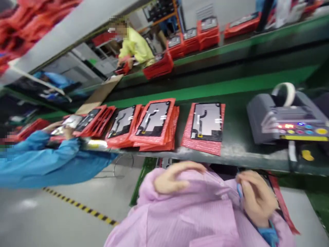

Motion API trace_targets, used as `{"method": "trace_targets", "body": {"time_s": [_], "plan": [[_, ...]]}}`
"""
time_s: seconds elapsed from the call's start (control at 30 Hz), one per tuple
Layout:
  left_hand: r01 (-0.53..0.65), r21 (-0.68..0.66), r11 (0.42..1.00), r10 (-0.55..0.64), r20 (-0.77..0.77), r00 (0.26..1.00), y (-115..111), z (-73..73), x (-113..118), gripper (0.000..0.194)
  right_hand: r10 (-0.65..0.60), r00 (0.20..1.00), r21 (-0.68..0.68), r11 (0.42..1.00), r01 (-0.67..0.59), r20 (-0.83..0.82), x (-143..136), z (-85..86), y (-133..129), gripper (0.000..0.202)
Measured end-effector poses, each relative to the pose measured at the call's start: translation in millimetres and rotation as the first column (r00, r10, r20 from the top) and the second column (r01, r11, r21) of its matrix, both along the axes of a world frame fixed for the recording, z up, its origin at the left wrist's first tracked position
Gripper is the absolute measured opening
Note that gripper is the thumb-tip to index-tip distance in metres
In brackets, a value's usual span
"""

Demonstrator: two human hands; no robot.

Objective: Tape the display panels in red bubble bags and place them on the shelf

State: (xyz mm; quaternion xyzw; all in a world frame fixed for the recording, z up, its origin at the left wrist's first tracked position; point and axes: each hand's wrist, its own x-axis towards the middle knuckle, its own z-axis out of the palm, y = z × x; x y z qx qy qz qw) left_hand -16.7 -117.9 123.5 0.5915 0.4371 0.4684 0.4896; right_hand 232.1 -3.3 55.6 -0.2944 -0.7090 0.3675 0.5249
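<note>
Both bare hands in front of the pink smock, below the bench edge.
The left hand is open, fingers loosely curved; the right hand has bent fingers by a blue strip — whether it grips cannot be told. The nearest flat panel lies on red wrap on the bench.

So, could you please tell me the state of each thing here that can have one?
Gray machine: display lit.
White roll: upright in the machine.
Separate panel: flat on red wrap.
Red pouches: stacked unevenly.
Left hand: open, empty.
Right hand: fingers bent, grip unclear.
</note>
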Motion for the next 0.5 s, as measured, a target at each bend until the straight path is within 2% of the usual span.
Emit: {"method": "trace_targets", "body": {"time_s": [0.03,0.07,0.1,0.13,0.17,0.2,0.23,0.27,0.3,0.33,0.37,0.4,0.5], "plan": [[-0.232,0.061,0.971,0.232,0.011,0.973,-24,11.0,-29,0.046,0.138,0.990,-0.073,0.988,-0.136,0.035,-29,17.5,6,0.015],[-0.470,0.131,0.873,0.472,0.013,0.881,-48,18.4,-57,0.041,0.261,0.963,-0.151,0.957,-0.249,0.068,-57,34.0,10,0.012],[-0.680,0.182,0.711,0.690,0.007,0.724,-70,22.6,-87,0.037,0.354,0.931,-0.222,0.918,-0.328,0.089,-84,49.3,12,0.012],[-0.845,0.200,0.497,0.864,-0.022,0.503,-91,24.2,-118,0.032,0.423,0.901,-0.277,0.880,-0.385,0.093,-111,63.2,11,0.014],[-0.938,0.213,0.272,0.962,-0.066,0.264,-109,24.2,-150,0.028,0.494,0.865,-0.314,0.838,-0.447,0.086,-138,75.7,8,0.015],[-0.977,0.208,0.058,0.992,-0.121,0.033,-124,23.5,-184,0.025,0.571,0.818,-0.343,0.784,-0.518,0.069,-166,86.5,3,0.017],[-0.976,0.178,-0.129,0.967,-0.194,-0.163,-136,22.7,-219,0.023,0.654,0.755,-0.366,0.715,-0.595,0.050,-197,95.7,-4,0.017],[-0.962,0.147,-0.229,0.938,-0.232,-0.258,-145,22.2,-253,0.023,0.735,0.677,-0.387,0.635,-0.669,0.036,-230,103.0,-12,0.017],[-0.952,0.099,-0.291,0.910,-0.278,-0.307,-150,21.7,-287,0.023,0.802,0.596,-0.407,0.556,-0.724,0.036,-267,108.4,-21,0.019],[-0.946,0.041,-0.320,0.893,-0.321,-0.316,-152,21.0,-318,0.022,0.848,0.529,-0.431,0.495,-0.755,0.047,-306,111.7,-29,0.022],[-0.948,-0.025,-0.317,0.891,-0.349,-0.289,-151,19.7,-345,0.023,0.870,0.489,-0.459,0.462,-0.759,0.067,-346,112.8,-37,0.027],[-0.948,-0.100,-0.301,0.894,-0.375,-0.245,-147,17.3,-369,0.027,0.868,0.486,-0.497,0.468,-0.731,0.103,-388,111.6,-43,0.033],[-0.927,-0.324,-0.188,0.924,-0.379,-0.054,-128,4.0,-412,0.042,0.766,0.610,-0.643,0.575,-0.506,0.205,-499,96.3,-57,0.042]]}}
